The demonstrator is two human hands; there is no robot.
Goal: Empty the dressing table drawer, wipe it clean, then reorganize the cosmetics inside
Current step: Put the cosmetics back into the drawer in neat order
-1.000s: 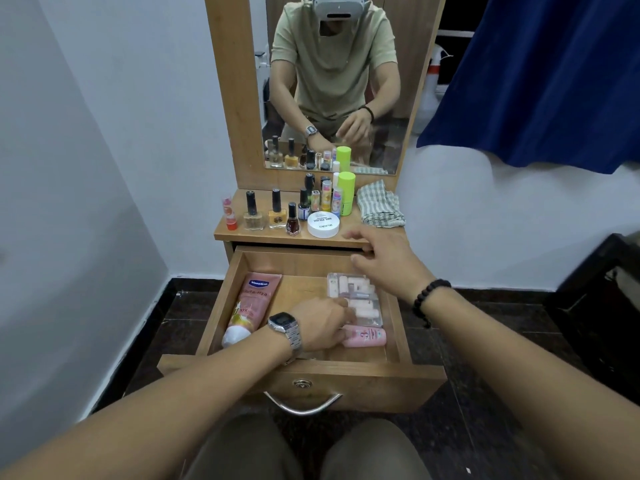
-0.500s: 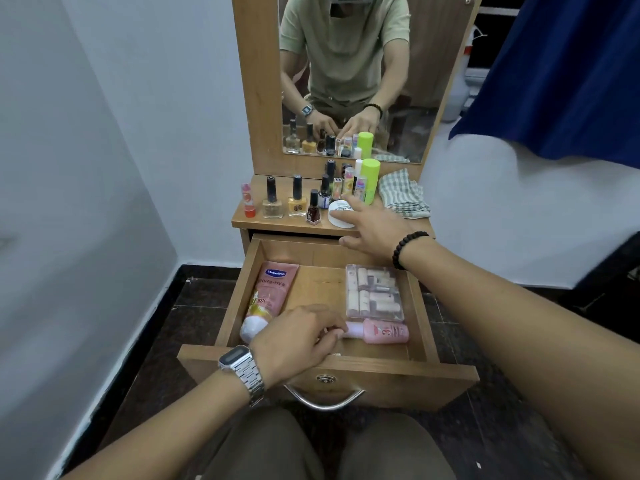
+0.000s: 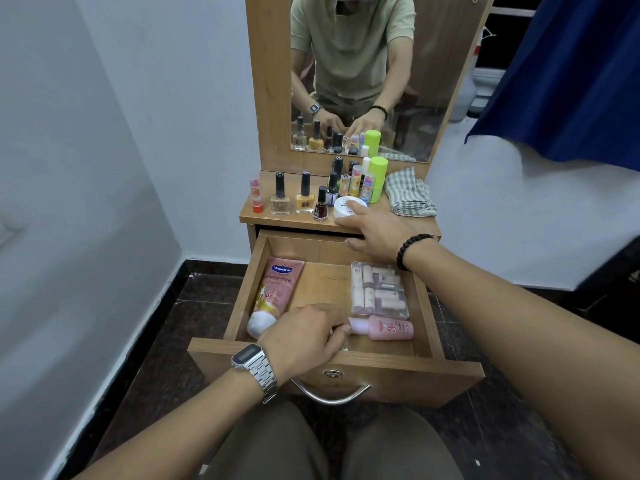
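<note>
The wooden drawer stands pulled out. Inside lie a pink Vaseline tube at the left, a clear box of small tubes at the right, and a pink bottle on its side near the front. My left hand, with a metal watch, is inside the drawer front, its curled fingertips on the bottle's pale cap. My right hand, with a bead bracelet, reaches onto the tabletop with spread fingers. Its index finger touches the white round jar.
On the dressing table top stand several nail polish bottles, lip balms, a green canister and a folded checked cloth. The mirror rises behind. A white wall is at the left, a blue curtain at the right, dark floor below.
My right hand has risen from the clear box in the drawer to the white jar on the tabletop. My left hand stays at the pink bottle's cap.
</note>
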